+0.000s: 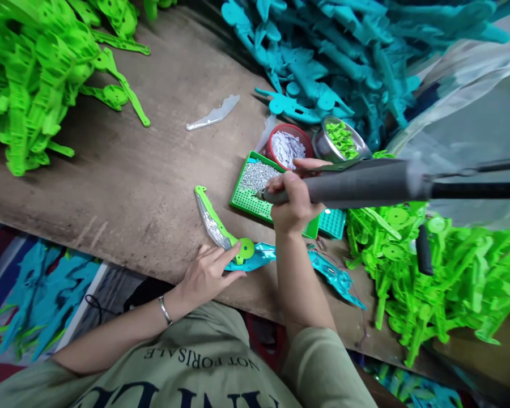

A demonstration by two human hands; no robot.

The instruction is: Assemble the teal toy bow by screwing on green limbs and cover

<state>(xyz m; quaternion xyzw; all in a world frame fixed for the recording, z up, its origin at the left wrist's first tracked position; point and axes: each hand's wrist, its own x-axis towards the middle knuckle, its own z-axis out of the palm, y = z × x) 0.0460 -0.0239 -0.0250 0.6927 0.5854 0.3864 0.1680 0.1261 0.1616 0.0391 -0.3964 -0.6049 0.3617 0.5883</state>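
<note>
My right hand [296,201] is wrapped around a grey electric screwdriver [348,184], its tip over the green tray [263,211] of small silver screws [257,174]. My left hand [210,269] rests on a plastic toy part, with index finger and thumb stretched out and apart. That part has a lime-green arm with a round disc [245,248], a clear blade-like strip [212,226] and a blue body [255,258] lying flat on the table. My right forearm hides part of the blue body. Beyond it lies another blue piece [334,272] with thin wires.
Behind the tray stand a red basket [308,136] of white strips and a metal bowl [363,148] of green bits. Green parts are heaped left [38,79] and right [446,272]; blue parts [344,56] are piled at the back. A loose clear strip [215,115] lies mid-table.
</note>
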